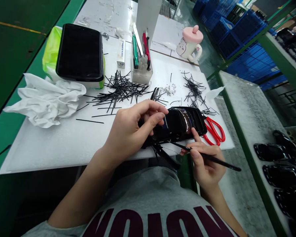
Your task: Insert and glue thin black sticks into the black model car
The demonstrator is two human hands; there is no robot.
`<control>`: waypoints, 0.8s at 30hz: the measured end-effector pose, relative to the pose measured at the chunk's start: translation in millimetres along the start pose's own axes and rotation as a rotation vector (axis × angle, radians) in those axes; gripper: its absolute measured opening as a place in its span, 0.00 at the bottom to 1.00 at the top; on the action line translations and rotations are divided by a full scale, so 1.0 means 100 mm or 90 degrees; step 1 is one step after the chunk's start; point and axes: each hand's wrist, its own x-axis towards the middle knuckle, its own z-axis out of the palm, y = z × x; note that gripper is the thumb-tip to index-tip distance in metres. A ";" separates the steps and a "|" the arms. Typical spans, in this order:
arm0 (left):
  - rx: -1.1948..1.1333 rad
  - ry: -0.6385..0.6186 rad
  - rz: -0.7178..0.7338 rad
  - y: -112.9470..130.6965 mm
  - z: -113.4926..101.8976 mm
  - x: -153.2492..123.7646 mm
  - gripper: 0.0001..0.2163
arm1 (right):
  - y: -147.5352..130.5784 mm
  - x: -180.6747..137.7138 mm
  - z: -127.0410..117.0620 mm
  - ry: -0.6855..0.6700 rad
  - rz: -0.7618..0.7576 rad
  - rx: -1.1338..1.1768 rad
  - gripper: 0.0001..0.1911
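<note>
The glossy black plastic part (181,123) has rounded, mirror-bright corners.

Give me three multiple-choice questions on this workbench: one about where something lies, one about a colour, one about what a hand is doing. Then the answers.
1. Where do the red scissors lie?
A) In the clear tub
B) On the crumpled white cloth
C) Beside the glossy black part, on the white board

2. What colour is the lid of the mug?
A) Blue
B) Pink
C) Green

3. What is the right hand doing?
A) Lying flat and empty
B) Cutting with scissors
C) Pinching a thin black stick

1: C, they lie just right of the part.
2: B, the rounded lid shows pink.
3: C, thumb and fingers close on the stick.
</note>
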 end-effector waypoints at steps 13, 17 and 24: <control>-0.024 0.012 -0.012 0.04 -0.01 -0.02 0.07 | 0.03 -0.02 0.04 0.039 -0.013 -0.027 0.09; -0.015 0.010 0.004 0.04 -0.02 -0.01 0.08 | 0.03 -0.02 0.05 0.053 -0.010 -0.042 0.08; 0.011 -0.015 0.022 0.02 -0.05 0.01 0.12 | 0.03 -0.05 0.06 0.076 0.041 -0.046 0.08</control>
